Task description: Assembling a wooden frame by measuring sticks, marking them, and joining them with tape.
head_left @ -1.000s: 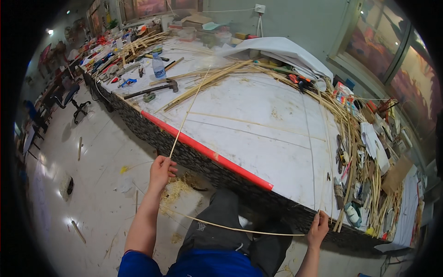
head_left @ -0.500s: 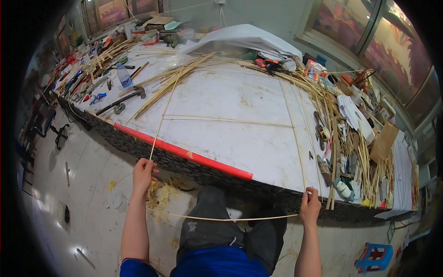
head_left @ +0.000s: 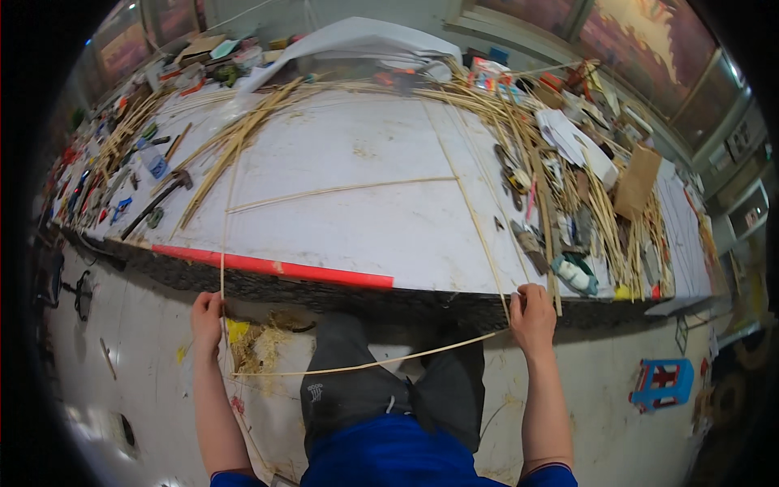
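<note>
Between my hands is a light frame of thin bamboo strips. My left hand (head_left: pixel 208 321) pinches the left long strip (head_left: pixel 224 260) close to its near end. My right hand (head_left: pixel 533 318) has its fingers closed round the near part of the right long strip (head_left: pixel 475 215). A straight crosspiece (head_left: pixel 341 191) spans the two long strips over the white tabletop. Nearer me, a bowed strip (head_left: pixel 365 365) runs across above my legs, its right end by my right hand. The far ends of the long strips reach over the table.
On the white-covered table (head_left: pixel 324 138), a hammer (head_left: pixel 166 195), bamboo strips (head_left: pixel 227 162) and a plastic bottle (head_left: pixel 152 160) lie left. More strips, tools and a paper bag (head_left: pixel 637 183) crowd the right. Red tape (head_left: pixel 276 268) lines the near edge. A blue stool (head_left: pixel 661 384) stands on the floor.
The view has swung, so the table sits further left and higher. The bamboo frame now tilts, its right side higher in view. Both hands keep their hold.
</note>
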Demonstrator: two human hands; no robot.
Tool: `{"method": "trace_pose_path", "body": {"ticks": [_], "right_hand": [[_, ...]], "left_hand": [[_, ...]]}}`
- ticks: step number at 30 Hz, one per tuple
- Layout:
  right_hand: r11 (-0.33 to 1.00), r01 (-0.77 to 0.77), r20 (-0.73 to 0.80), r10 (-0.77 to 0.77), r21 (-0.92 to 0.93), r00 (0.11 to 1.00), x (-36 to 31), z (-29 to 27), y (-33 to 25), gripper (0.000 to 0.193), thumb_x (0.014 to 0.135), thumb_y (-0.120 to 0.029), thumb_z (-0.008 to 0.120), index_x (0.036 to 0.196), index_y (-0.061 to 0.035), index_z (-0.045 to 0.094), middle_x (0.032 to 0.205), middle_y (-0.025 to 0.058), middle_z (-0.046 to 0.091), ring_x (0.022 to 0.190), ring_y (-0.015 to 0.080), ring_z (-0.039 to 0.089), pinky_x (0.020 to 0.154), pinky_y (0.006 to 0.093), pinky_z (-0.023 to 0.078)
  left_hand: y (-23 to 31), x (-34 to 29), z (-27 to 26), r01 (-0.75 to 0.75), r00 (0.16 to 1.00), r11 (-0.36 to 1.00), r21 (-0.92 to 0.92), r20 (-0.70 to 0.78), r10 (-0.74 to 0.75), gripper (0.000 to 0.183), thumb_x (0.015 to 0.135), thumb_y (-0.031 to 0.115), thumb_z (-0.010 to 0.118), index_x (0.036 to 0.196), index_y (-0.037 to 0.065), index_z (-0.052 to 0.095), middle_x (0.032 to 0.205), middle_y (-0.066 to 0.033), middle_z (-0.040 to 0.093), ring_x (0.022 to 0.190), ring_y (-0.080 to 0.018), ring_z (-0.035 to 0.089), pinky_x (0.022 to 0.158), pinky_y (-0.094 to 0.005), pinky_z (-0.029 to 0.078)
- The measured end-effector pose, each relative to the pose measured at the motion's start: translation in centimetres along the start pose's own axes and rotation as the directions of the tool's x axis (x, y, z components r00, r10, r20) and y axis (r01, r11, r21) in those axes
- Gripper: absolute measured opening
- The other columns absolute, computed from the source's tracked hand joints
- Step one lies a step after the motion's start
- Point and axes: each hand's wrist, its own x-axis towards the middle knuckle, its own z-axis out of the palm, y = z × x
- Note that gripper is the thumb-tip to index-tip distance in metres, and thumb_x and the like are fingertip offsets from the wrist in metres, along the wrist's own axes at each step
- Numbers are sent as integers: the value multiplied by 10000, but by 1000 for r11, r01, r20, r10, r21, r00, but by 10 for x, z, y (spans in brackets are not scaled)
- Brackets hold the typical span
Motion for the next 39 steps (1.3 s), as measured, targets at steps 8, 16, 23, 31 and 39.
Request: {"method": "trace_pose_path", "body": {"ticks": [8,16,23,31,39], "right_hand": [[983,-184,-124,186,28,975,-15,-29,38,95,887,-63,664,936,-28,591,901,145,610,778,334,626,687,430,502],[975,-176,-6,177,-135,984,-15,-10,41,179,900,-161,672,1012,-56,581,969,157,616,831,386,643,705,486,520],[956,-162,53,180,-243,982,-7,3,63,182,900,-154,660,1029,-56,578,937,178,640,859,407,648,705,509,518],[927,-307,180,271,216,946,1,5,51,151,904,-147,678,922,-36,577,740,104,622,615,239,602,561,395,487],[-60,-572,564,274,818,779,-1,-33,-26,107,943,-126,659,886,-80,580,673,24,573,441,61,391,389,214,273]], "left_hand": [[-48,-4,-72,1,961,987,-158,-273,-44,318,1053,337,523,922,59,605,857,-49,666,724,-128,631,633,-257,503],[-240,-69,-138,27,982,853,522,-174,76,199,871,180,723,965,28,637,864,-105,704,712,-207,648,690,-352,539],[-183,-133,-10,-105,973,531,841,-24,230,287,763,284,794,864,24,728,952,-187,720,910,-354,684,820,-447,542],[-97,-165,70,-164,981,680,714,193,34,313,807,248,755,630,16,642,690,-214,648,651,-405,635,630,-499,506],[-53,-192,111,-481,868,767,425,354,348,285,806,187,763,605,62,603,659,-134,614,648,-341,616,609,-451,480]]}}
